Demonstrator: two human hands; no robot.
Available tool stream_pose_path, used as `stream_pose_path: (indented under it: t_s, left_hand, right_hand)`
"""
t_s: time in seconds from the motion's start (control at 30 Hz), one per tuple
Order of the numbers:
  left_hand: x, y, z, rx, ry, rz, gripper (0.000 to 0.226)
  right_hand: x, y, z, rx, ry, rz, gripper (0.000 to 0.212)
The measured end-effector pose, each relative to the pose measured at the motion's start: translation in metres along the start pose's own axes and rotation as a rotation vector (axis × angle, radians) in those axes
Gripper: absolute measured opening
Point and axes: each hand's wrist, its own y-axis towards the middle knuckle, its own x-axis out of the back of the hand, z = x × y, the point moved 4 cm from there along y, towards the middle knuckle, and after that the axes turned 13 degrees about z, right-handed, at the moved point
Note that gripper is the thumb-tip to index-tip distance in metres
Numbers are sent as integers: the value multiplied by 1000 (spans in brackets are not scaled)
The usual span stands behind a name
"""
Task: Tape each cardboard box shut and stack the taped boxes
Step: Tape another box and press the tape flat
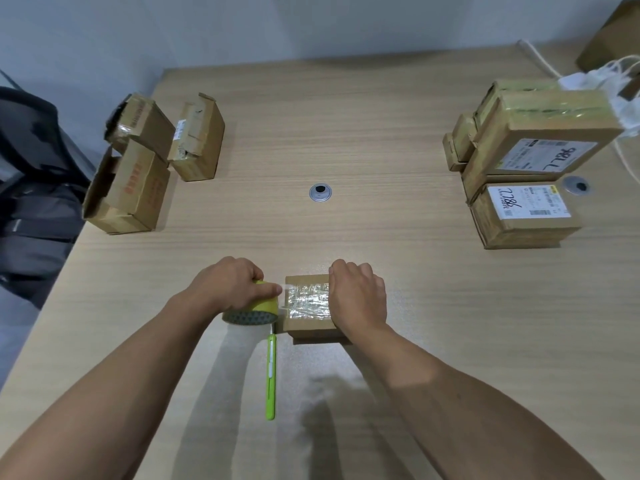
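Near the front edge of the bench (346,133) sits a small cardboard box (311,325), closed, with a strip of clear tape (310,299) lying wrinkled across its top. The right hand (358,296) covers the box's right end, its grip bent down over the top and holding the box in place; the thumb is hidden. The left hand (227,284) is just beside the box's left end, its grip curled round a yellow tape roll (258,311) – the tape runs from the roll straight onto the box. A green utility knife (270,375) lies on the bench below the roll, pointing toward the person. Three untaped boxes (138,188) cluster at the far left, flaps loose. At the far right stands a stack of taped boxes (533,143), with a labelled box (519,216) beside it. A round cable grommet (321,193) sits mid-bench, and a dark bag (31,168) lies off the left edge.
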Motion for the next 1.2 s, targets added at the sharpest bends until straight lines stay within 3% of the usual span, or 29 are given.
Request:
stream_pose_path:
  t_s: [0.37, 0.6, 0.73, 0.8, 0.9, 1.03, 1.2]
  left_hand:
    - [-22, 12, 7, 47, -116, 54, 54]
    - [-31, -3, -11, -141, -470, -77, 37]
    - [-24, -15, -27, -317, -879, -94, 57]
    - [-27, -18, -35, -371, -956, -65, 57]
    - [-33, -16, -37, -357, -997, -88, 48]
    - [-54, -4, -37, -298, -788, -54, 52]
    - [-70, 3, -31, -215, -873, -128, 54]
  right_hand:
    - [1, 2, -1, -34, 93, 56, 42]
    - [13, -3, -19, -55, 212, 26, 32]
    - [23, -8, -41, -78, 344, 1, 29]
    - [26, -10, -50, -59, 376, -9, 27]
    - [27, -8, -46, -49, 259, 79, 28]
    - [23, -8, -40, -125, -25, 149, 41]
    - [27, -7, -49, -171, 6, 146, 54]
